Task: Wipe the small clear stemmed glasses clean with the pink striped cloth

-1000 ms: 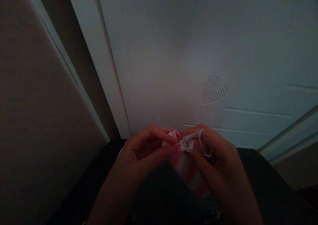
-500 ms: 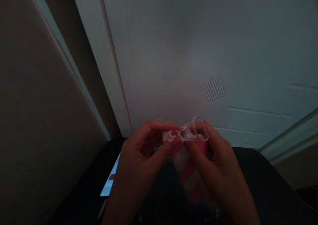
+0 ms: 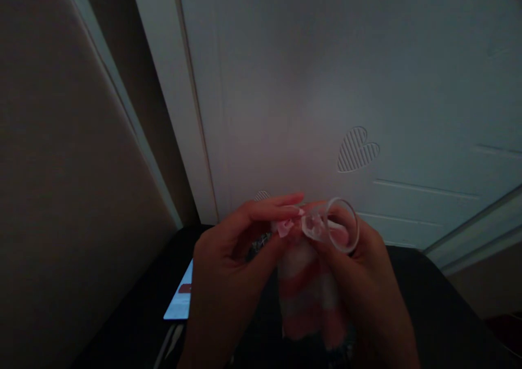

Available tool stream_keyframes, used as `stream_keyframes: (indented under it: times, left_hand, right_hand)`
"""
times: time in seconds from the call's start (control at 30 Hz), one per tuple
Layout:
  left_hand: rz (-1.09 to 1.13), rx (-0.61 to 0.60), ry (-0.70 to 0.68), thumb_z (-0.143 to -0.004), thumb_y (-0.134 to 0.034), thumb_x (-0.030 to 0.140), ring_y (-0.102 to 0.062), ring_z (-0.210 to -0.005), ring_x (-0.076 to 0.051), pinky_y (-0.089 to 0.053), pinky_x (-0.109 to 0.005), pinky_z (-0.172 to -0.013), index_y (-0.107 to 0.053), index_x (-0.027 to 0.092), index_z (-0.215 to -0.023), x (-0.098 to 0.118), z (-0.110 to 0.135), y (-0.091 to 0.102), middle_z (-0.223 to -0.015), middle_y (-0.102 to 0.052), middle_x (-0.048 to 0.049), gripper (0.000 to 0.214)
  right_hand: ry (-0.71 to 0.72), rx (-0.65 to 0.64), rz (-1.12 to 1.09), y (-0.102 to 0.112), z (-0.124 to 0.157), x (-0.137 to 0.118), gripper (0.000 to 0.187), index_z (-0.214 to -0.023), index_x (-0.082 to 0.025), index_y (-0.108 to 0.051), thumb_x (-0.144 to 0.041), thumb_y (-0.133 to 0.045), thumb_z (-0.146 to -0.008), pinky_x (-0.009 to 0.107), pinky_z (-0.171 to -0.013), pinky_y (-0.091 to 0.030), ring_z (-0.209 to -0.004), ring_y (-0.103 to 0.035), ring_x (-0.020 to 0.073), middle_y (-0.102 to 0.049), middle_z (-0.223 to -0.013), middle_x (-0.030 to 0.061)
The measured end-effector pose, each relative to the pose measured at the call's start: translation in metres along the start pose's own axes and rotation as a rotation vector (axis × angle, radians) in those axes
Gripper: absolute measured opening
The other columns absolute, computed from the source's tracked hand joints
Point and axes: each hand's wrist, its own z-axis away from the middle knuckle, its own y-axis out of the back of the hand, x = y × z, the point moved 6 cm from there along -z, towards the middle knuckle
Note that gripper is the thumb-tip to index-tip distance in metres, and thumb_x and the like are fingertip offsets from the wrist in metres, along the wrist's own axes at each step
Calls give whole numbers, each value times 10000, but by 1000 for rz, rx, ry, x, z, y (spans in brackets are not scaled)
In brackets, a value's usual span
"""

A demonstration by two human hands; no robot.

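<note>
Low in the middle of the head view, both hands meet around a clear cylinder and a striped cloth. The clear cylinder (image 3: pixel 345 244), glass or plastic, has a round open mouth turned to the right. My right hand (image 3: pixel 367 266) is closed around it, with thumb below and fingers behind. Pink and white stripes mark the soft cloth (image 3: pixel 299 293), which hangs down between the hands. At the cylinder's left end, my left hand (image 3: pixel 232 260) pinches a bunched pink part of the cloth between thumb and fingers. Whether cloth runs inside the cylinder is hard to tell in the dim light.
A dark tabletop (image 3: pixel 424 293) lies under the hands. On its left side is a lit screen (image 3: pixel 177 301), partly behind my left wrist, with a pale cable (image 3: pixel 173 339) near it. Behind stands a white panel (image 3: pixel 285 86) with an engraved heart (image 3: pixel 356 150).
The cylinder has shifted slightly right and its mouth turned more toward me. The cloth hangs more spread out and straighter down. My left fingers have straightened somewhat over the bunched end.
</note>
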Motion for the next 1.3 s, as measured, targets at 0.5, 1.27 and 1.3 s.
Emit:
stream_keyframes:
  times: [0.5, 1.27, 1.3]
  left_hand:
    - [-196, 47, -172, -798, -636, 150, -636, -970, -124, -494, -214, -878, -647, 350, -936, 1, 4, 3, -1050, -674, 110, 243]
    - [75, -154, 4, -830, -606, 184, -619, -989, -115, -463, -145, -860, -729, 291, -883, -11, -8, -5, -1061, -674, 46, 172]
    - [128, -156, 37, -814, -624, 173, -630, -966, -119, -481, -147, -829, -726, 287, -876, -12, -9, -6, -1044, -681, 43, 165]
  right_hand:
    - [64, 56, 146, -3, 5, -12, 87, -893, -272, -603, -307, -601, -813, 199, -365, -383, -478, -559, 110, -638, -710, -25]
    - [198, 129, 360, 6, 4, -13, 66, -806, -247, -563, -270, -547, -866, 224, -590, -404, -676, -545, 99, -569, -778, -50]
    - [212, 117, 362, 4, 4, -14, 67, -803, -247, -563, -258, -546, -867, 221, -592, -405, -685, -546, 98, -565, -785, -49]
